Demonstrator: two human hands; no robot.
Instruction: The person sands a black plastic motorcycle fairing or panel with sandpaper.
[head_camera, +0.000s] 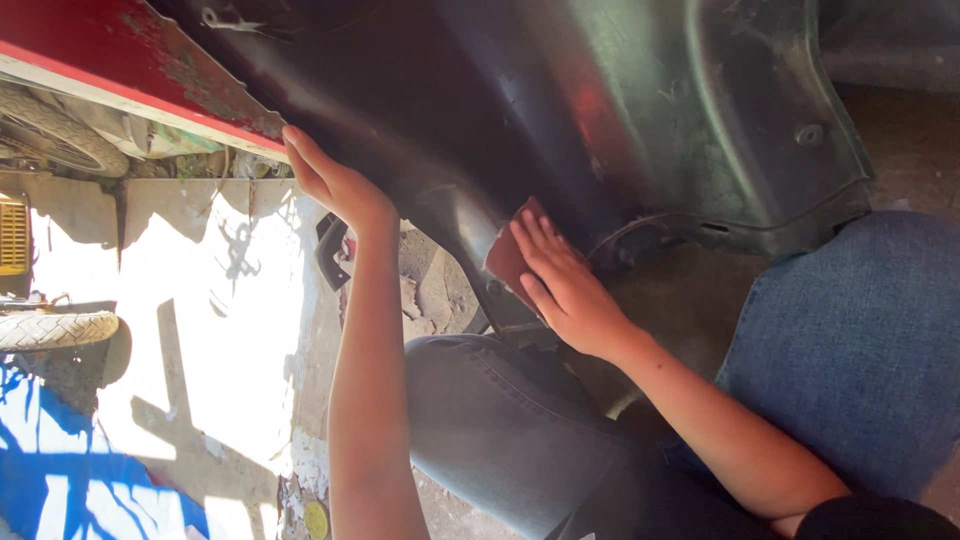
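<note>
We record the right hand (565, 285) lying flat on a piece of reddish-brown sandpaper (508, 255), pressing it against the dark, worn metal body panel (620, 110). The fingers are extended and held together, not curled; the grip is a flat palm-and-finger press that pins the sheet rather than pinching it. Only the upper-left part of the sheet shows beyond the fingertips; the rest is hidden under the hand.

We note the left hand (330, 180) higher and to the left, open, its fingers resting against the lower edge of the panel just where the red painted strip (120, 70) ends. It holds nothing; it looks like a bracing contact.

Key relation: the sandpaper sits directly under the right hand, so the right hand is the nearer one by far; the left is well apart from the sheet, along the same panel edge. The panel's curved ridge runs diagonally from upper left to lower right in the view, and the right forearm lies roughly across it, fingers pointing up-left toward the left hand.

Surroundings: our knees in blue jeans (850, 340) flank the right arm, one each side. Sunlit concrete ground (220, 330) lies at left, with a tyre (55, 328) at the far left edge and a blue patch (60, 490) at the lower-left corner. A small black part (330, 250) hangs just below the left wrist; we cannot tell what it is.
</note>
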